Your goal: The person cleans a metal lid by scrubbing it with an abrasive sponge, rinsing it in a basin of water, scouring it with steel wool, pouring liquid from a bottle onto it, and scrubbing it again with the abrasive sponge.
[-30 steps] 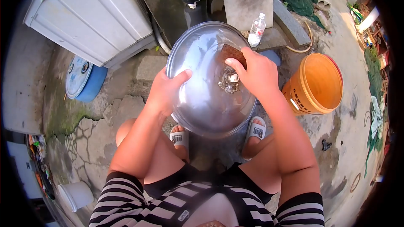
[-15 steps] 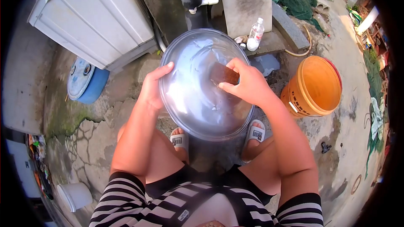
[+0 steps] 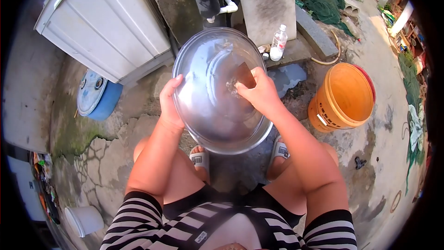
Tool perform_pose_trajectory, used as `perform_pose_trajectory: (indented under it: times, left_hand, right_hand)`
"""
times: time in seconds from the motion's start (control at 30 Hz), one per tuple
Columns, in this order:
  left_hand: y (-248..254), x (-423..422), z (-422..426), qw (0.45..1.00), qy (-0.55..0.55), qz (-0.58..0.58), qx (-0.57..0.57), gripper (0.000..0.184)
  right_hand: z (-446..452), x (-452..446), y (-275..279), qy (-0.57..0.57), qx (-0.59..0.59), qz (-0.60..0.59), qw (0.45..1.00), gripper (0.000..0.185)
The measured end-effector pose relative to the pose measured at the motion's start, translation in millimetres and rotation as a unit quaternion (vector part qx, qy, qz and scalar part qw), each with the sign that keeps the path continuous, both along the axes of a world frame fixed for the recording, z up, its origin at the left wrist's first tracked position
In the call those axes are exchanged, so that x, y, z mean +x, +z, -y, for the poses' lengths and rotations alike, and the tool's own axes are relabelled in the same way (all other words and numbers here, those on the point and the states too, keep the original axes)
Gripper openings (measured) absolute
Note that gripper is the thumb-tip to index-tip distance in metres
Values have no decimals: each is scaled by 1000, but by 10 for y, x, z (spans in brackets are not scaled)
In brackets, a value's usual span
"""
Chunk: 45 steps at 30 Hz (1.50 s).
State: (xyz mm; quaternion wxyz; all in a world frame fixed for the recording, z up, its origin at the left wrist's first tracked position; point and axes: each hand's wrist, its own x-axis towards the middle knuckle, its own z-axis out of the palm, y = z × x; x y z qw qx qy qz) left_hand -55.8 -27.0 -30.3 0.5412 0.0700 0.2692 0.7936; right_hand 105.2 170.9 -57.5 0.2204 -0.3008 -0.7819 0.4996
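A round, shiny metal basin (image 3: pixel 208 106) is held up in front of me, tilted, above my feet. My left hand (image 3: pixel 170 99) grips its left rim, with the thumb over the edge. Inside the basin, my right hand (image 3: pixel 260 91) pinches a flat brown block (image 3: pixel 244 75) between thumb and fingers, close to the metal. A small greyish clump shows at the thumb tip; what it is cannot be made out.
A clear bottle (image 3: pixel 278 44) with white contents stands beyond the basin. To the right is an orange bucket (image 3: pixel 349 95). A blue drum (image 3: pixel 98 96) and a large white container (image 3: pixel 108 23) are at the left, a white bucket (image 3: pixel 84 220) lower left.
My right hand has moved left and down inside the basin with the brown block. The basin has turned and shifted slightly left, with my left hand still on its rim.
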Motion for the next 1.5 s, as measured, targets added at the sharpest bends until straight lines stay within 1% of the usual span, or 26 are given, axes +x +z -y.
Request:
perform_pose_trajectory:
  times: [0.1, 0.2, 0.23, 0.27, 0.33, 0.37, 0.4, 0.47, 0.57, 0.6, 0.67, 0.7, 0.8, 0.9, 1.0, 1.1, 1.2, 1.43, 1.5]
  left_hand:
    - [18, 0, 5, 1000, 2, -13, 3, 48]
    - [-38, 38, 12, 999, 25, 10, 34, 50]
    - [-22, 108, 9, 998, 40, 10, 44, 57]
    - [2, 181, 21, 998, 46, -24, 40, 58]
    - [32, 272, 40, 994, 57, -91, 33, 61]
    - [-85, 161, 69, 979, 20, -199, 32, 60]
    - [23, 276, 7, 952, 46, -292, -83, 58]
    - [-168, 222, -21, 953, 76, -259, -140, 58]
    - [-54, 133, -10, 980, 65, -157, -107, 56]
    - [-15, 105, -2, 985, 64, -136, -90, 57]
    - [8, 55, 39, 983, 68, -135, -105, 58]
    - [26, 41, 68, 981, 56, -152, -108, 60]
    - [90, 88, 100, 977, 54, -167, -124, 50]
    - [89, 132, 91, 974, 44, -176, -139, 53]
    - [120, 164, 70, 973, 41, -180, -141, 54]
    - [140, 186, 55, 972, 40, -182, -144, 55]
    - [155, 193, 48, 970, 41, -185, -150, 55]
    - [160, 192, 47, 969, 25, -193, -149, 53]
    - [167, 195, 35, 968, 27, -189, -160, 52]
  right_hand:
    - [-12, -23, -4, 6, -1, 1, 1000, 29]
    - [-7, -54, -43, -6, -19, 3, 1000, 27]
    - [-9, -71, -38, -17, -25, -3, 1000, 27]
    - [-12, -87, -25, -27, -31, -9, 999, 26]
    - [7, -101, 113, -66, -97, -22, 993, 26]
    - [5, -99, 169, -87, -129, -27, 987, 26]
    - [-11, -91, 185, -88, -140, -17, 986, 29]
    - [-34, -75, 197, -88, -162, 5, 983, 40]
    - [-137, -11, 147, -25, -52, -25, 998, 49]
    - [-150, 23, 215, -20, 13, -6, 1000, 52]
    - [-173, 145, 436, -12, 141, 32, 989, 57]
    - [-240, 176, 454, 0, 164, 39, 986, 61]
    - [-317, 311, 587, 17, 236, 64, 970, 57]
    - [-358, 325, 614, 38, 243, 107, 963, 53]
    - [-362, 333, 553, 48, 335, 74, 938, 37]
    - [-401, 326, 531, 47, 369, 57, 926, 29]
    - [-360, 298, 505, 44, 375, 33, 925, 26]
    - [-439, 313, 558, 56, 382, 46, 921, 27]
    - [-373, 300, 540, 76, 385, 37, 919, 28]
